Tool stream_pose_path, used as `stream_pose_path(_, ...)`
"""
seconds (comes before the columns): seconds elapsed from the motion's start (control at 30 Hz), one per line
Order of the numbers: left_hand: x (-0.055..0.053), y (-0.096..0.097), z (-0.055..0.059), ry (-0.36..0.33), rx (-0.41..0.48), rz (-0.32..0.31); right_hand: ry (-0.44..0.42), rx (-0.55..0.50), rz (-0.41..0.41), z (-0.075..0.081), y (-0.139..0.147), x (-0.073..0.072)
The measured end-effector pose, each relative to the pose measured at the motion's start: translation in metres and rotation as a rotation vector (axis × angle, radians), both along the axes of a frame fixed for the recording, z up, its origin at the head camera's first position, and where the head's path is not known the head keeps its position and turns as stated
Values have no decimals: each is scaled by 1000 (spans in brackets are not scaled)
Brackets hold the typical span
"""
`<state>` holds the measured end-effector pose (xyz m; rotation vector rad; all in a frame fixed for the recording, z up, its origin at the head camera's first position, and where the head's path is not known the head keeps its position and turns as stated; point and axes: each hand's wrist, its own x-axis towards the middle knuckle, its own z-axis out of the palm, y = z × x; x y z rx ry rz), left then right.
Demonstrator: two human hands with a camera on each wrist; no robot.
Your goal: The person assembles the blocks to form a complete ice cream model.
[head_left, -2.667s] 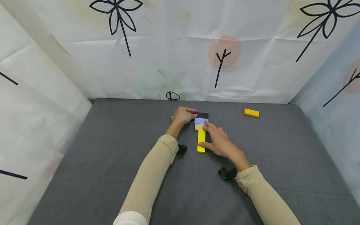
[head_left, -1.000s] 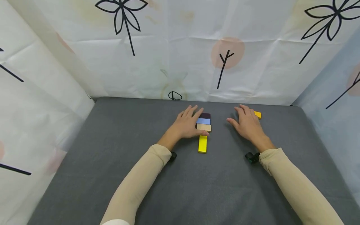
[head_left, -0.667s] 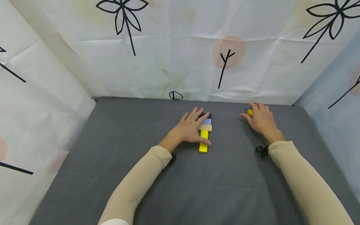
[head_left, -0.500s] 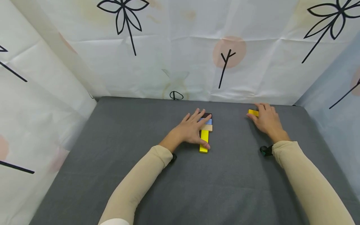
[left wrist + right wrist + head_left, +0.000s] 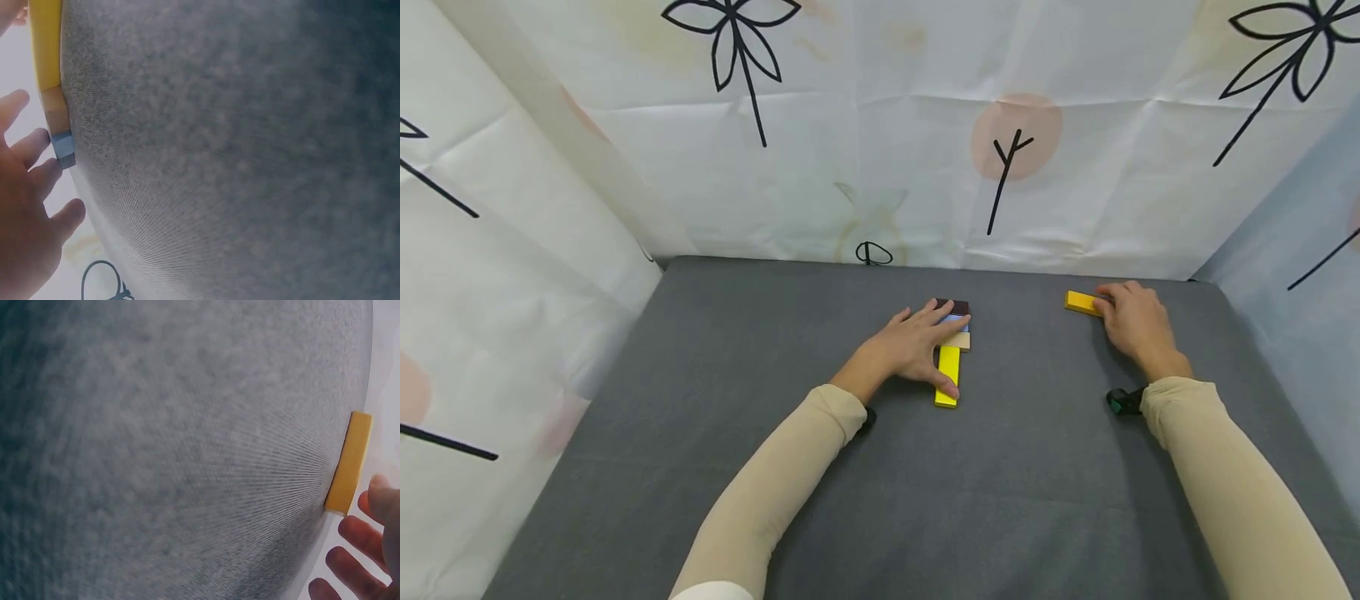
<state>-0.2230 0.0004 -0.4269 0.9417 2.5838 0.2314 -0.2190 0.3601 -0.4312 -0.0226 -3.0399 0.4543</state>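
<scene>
My left hand, fingers spread and straight, lies over a row of flat blocks. The row runs from a dark block through a light blue block and a beige block to a long yellow block placed endwise. In the head view the thumb overlaps the yellow block's near part. My right hand is at the right end of an orange-yellow block. In the right wrist view its relaxed fingers sit beside that block, with a small gap visible.
Both hands work over a grey cloth-covered table. A white patterned curtain stands along the back edge, with further curtains at the left and right sides. Each wrist carries a small dark camera.
My right hand has left the block row and reached right to the orange-yellow block, which has not visibly moved. My left hand has gone from beside the dark block to spread over the row.
</scene>
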Motion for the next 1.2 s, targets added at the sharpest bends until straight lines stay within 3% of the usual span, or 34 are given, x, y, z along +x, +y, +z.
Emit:
stream_pose_path(0.7, -1, 1, -1, -19, -34, 10, -17, -153, -60, -4, 0, -3)
stream_pose_path(1.2, 1, 3, 3, -24, -61, 19, -1, -212, -29, -10, -21, -11)
